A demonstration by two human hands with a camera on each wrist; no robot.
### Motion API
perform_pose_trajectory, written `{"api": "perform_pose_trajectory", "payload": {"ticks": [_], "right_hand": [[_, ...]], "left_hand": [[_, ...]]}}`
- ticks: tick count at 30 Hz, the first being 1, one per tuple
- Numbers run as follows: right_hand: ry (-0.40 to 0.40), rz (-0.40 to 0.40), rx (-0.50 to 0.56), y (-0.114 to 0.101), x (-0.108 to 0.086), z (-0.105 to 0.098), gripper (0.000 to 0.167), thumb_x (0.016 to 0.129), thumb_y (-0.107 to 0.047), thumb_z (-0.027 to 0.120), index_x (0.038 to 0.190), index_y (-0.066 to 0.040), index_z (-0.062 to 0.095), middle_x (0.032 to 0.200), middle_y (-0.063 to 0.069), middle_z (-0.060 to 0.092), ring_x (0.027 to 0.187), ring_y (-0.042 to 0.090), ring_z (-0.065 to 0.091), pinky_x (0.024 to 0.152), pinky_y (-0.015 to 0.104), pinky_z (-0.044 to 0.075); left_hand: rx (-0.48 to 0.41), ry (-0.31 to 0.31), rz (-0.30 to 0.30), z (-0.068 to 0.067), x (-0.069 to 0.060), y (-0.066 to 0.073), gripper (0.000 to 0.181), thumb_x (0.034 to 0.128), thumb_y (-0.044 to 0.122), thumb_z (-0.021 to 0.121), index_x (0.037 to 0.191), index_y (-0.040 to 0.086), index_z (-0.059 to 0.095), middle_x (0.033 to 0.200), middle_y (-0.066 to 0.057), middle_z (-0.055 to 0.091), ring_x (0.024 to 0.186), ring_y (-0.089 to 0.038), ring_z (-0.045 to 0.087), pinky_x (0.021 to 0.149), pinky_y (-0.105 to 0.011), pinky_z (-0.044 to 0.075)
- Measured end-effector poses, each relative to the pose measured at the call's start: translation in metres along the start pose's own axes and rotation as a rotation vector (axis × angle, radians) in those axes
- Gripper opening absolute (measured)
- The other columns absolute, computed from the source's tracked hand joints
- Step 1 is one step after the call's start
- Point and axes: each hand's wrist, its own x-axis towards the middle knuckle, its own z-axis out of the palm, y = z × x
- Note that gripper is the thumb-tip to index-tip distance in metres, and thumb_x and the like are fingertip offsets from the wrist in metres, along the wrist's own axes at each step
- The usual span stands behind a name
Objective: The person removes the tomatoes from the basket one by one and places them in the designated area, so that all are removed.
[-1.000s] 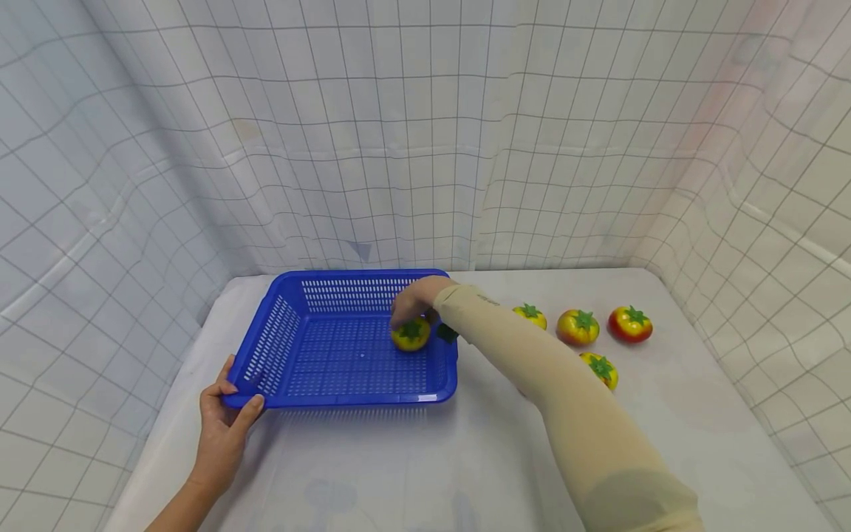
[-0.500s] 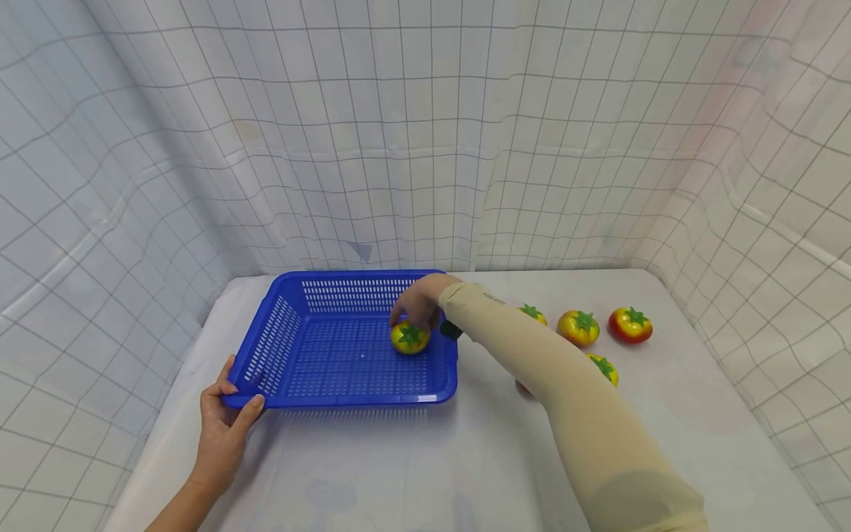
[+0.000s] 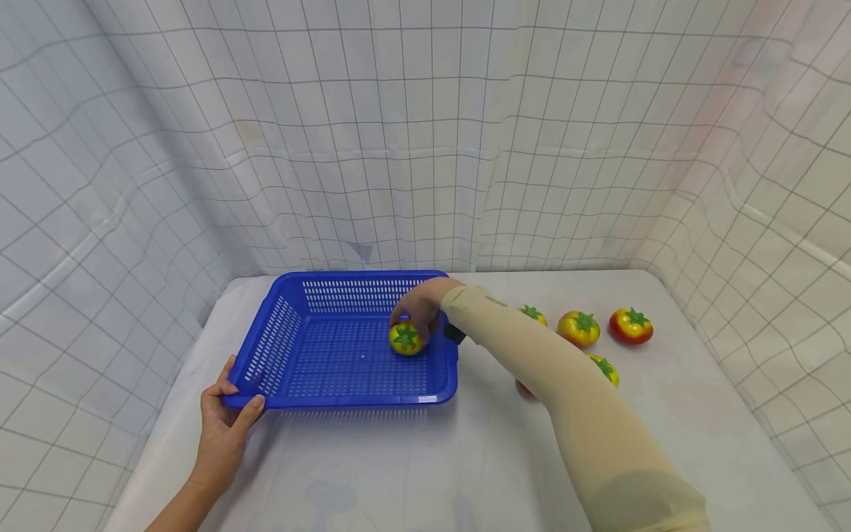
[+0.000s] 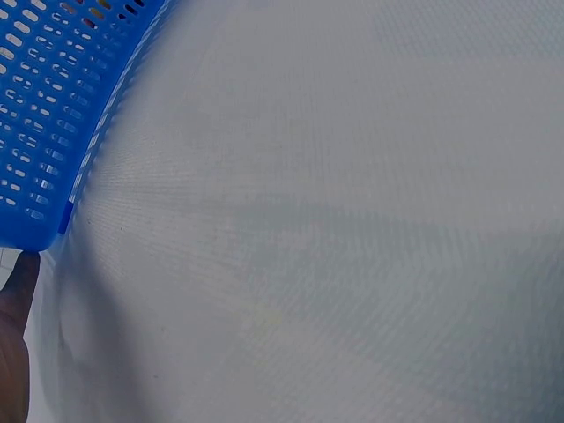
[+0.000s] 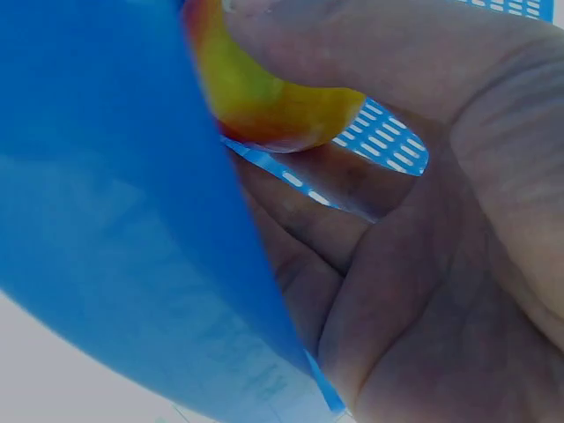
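Observation:
A blue plastic basket (image 3: 362, 400) with slotted walls sits on the white-covered table. My left hand (image 3: 221, 436) grips its near left corner, thumb at the front rim and fingers at the side; in the left wrist view a thumb (image 4: 18, 295) touches that corner. Inside the basket, by its right wall, is a yellow-red artificial tomato (image 3: 407, 338) with a green star-shaped leaf top. My right hand (image 3: 422, 304) reaches over the right rim and holds this tomato from above. The right wrist view shows the tomato (image 5: 264, 97) between thumb and fingers, partly hidden by the basket wall.
Right of the basket lie more artificial tomatoes: a red-yellow one (image 3: 631, 326), an orange-yellow one (image 3: 577, 329), and others (image 3: 607, 368) partly behind my right sleeve (image 3: 552, 369). Grid-patterned white curtains (image 3: 399, 148) enclose the table at the back and sides.
The tomato in the basket has shifted slightly left and tilted under my right hand, which stays on it. The left hand and the basket have hardly moved.

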Motion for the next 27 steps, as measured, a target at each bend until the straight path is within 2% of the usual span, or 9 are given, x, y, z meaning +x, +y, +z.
{"api": "perform_pose_trajectory", "payload": {"ticks": [5, 12, 19, 27], "right_hand": [[-0.003, -0.021, 0.025, 0.0016, 0.0001, 0.0018, 0.066, 0.09, -0.003, 0.078, 0.145, -0.032, 0.057, 0.139, 0.008, 0.052, 0.103, 0.02, 0.064, 0.084, 0.028, 0.058], [-0.022, -0.083, 0.075, 0.002, -0.006, 0.0057, 0.066, 0.089, 0.001, 0.076, 0.147, -0.024, 0.055, 0.139, 0.011, 0.05, 0.107, 0.021, 0.061, 0.09, 0.031, 0.058], [-0.035, -0.086, 0.105, 0.0024, -0.0056, 0.0064, 0.067, 0.089, 0.002, 0.075, 0.148, -0.023, 0.053, 0.137, 0.011, 0.05, 0.105, 0.021, 0.063, 0.093, 0.034, 0.057], [-0.05, -0.1, 0.088, 0.0034, -0.0035, 0.006, 0.072, 0.089, 0.0, 0.077, 0.151, -0.024, 0.049, 0.142, 0.012, 0.048, 0.106, 0.021, 0.062, 0.09, 0.032, 0.058]], "left_hand": [[0.005, -0.004, -0.004, 0.0008, -0.0002, 0.0004, 0.035, 0.1068, -0.001, 0.048, 0.119, 0.024, 0.025, 0.171, 0.002, -0.002, 0.139, -0.019, 0.032, 0.097, -0.014, 0.047], [0.011, -0.006, -0.007, 0.0011, -0.0004, 0.0009, 0.035, 0.107, 0.0, 0.048, 0.119, 0.024, 0.025, 0.171, 0.003, -0.002, 0.14, -0.02, 0.03, 0.097, -0.014, 0.047], [0.002, -0.004, 0.003, 0.0004, -0.0003, 0.0005, 0.035, 0.1066, -0.001, 0.047, 0.119, 0.023, 0.026, 0.17, 0.002, -0.002, 0.14, -0.02, 0.031, 0.097, -0.015, 0.047], [-0.009, -0.008, 0.009, 0.0002, -0.0005, 0.0009, 0.035, 0.1066, -0.001, 0.048, 0.119, 0.023, 0.026, 0.17, 0.002, -0.002, 0.14, -0.02, 0.032, 0.097, -0.015, 0.047]]}}
